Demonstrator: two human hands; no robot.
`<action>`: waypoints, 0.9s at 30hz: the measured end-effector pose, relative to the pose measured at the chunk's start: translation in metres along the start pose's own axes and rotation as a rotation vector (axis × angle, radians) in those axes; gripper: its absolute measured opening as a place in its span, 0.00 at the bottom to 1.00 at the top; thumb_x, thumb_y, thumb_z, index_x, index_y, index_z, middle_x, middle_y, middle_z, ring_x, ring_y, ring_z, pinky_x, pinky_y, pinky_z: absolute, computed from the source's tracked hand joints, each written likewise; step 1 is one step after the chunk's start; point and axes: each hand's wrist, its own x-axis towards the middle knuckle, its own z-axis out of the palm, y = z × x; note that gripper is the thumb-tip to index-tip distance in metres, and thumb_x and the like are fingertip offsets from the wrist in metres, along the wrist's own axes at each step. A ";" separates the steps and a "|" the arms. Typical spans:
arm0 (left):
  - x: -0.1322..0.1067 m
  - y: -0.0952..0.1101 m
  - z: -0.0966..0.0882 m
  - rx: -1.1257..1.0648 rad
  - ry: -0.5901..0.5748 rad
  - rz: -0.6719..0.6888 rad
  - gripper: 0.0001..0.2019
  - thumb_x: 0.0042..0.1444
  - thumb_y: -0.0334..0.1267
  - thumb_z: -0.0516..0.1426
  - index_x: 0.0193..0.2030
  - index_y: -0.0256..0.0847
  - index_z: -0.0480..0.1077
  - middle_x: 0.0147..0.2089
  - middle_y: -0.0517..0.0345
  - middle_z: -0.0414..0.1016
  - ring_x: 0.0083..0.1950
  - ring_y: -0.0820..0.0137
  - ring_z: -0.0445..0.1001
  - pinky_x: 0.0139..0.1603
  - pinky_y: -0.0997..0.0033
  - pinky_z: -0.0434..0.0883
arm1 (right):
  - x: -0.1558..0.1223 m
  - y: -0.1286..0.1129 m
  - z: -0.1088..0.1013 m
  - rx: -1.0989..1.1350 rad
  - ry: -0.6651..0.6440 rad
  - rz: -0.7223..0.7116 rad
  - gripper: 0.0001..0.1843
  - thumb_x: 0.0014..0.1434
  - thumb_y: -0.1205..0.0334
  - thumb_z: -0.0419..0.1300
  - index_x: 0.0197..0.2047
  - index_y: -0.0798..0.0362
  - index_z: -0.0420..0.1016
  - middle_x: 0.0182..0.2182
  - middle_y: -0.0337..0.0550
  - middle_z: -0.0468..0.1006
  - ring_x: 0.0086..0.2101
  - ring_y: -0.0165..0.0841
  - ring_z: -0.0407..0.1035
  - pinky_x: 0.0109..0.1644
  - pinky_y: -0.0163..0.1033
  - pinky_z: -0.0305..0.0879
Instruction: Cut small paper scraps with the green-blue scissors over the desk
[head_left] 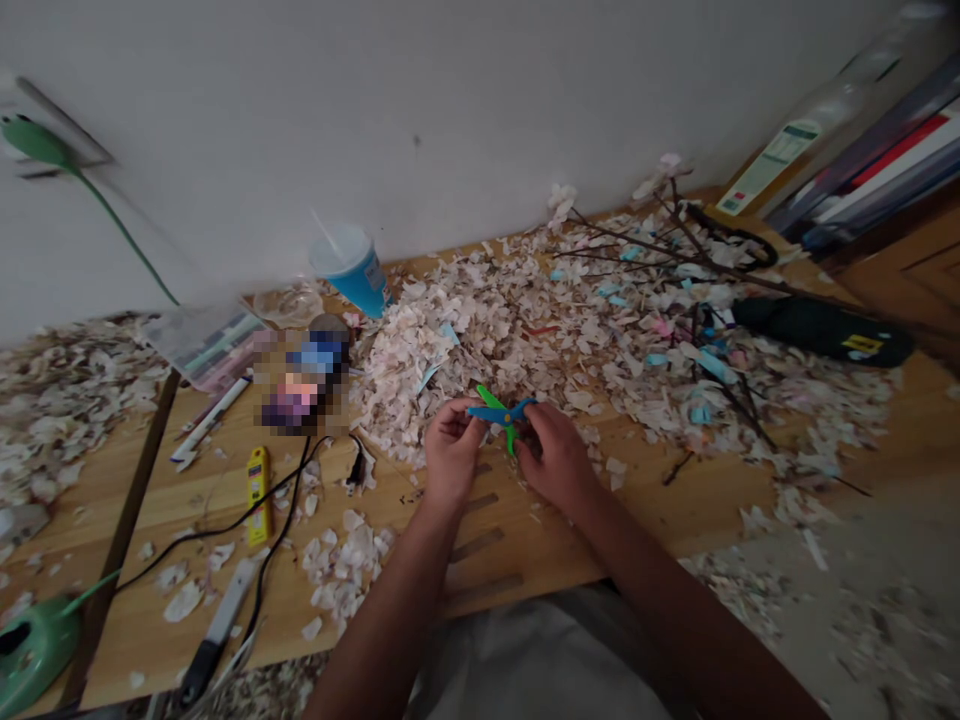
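Note:
Small plastic scissors, one half blue and one half bright green, are spread apart in a cross shape between my two hands. My left hand is closed, its fingertips pinching the end of the blue half. On the other side, my right hand is closed around the opposite end of the blue half, near the pivot. Just beyond the hands lies a big heap of pale dried petals or paper-like scraps.
Left of the hands are a yellow packaged item, a cutter-like tool, a blurred-out phone-like object and black cables. A blue cup stands by the wall. Twigs, a dark pouch and a bottle are rightward.

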 end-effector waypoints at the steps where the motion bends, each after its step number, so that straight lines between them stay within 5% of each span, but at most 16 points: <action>1: 0.000 0.000 0.000 0.001 -0.002 0.000 0.14 0.46 0.44 0.71 0.36 0.40 0.77 0.32 0.60 0.78 0.32 0.75 0.74 0.36 0.77 0.70 | 0.000 0.000 0.000 -0.002 0.000 0.002 0.18 0.56 0.69 0.56 0.51 0.51 0.66 0.39 0.50 0.74 0.40 0.45 0.69 0.44 0.49 0.68; 17: 0.000 -0.001 -0.002 0.086 0.001 0.038 0.14 0.47 0.44 0.70 0.37 0.40 0.78 0.35 0.57 0.80 0.34 0.73 0.74 0.36 0.76 0.70 | -0.001 -0.002 0.001 -0.018 -0.015 0.010 0.23 0.53 0.66 0.57 0.53 0.55 0.64 0.45 0.59 0.73 0.46 0.51 0.68 0.50 0.57 0.69; 27: 0.000 0.002 -0.001 0.072 0.005 0.033 0.13 0.45 0.43 0.70 0.35 0.40 0.78 0.34 0.57 0.79 0.33 0.73 0.74 0.36 0.76 0.70 | -0.002 -0.001 0.001 -0.015 -0.029 -0.017 0.23 0.54 0.65 0.58 0.54 0.53 0.63 0.45 0.56 0.74 0.46 0.49 0.69 0.49 0.55 0.69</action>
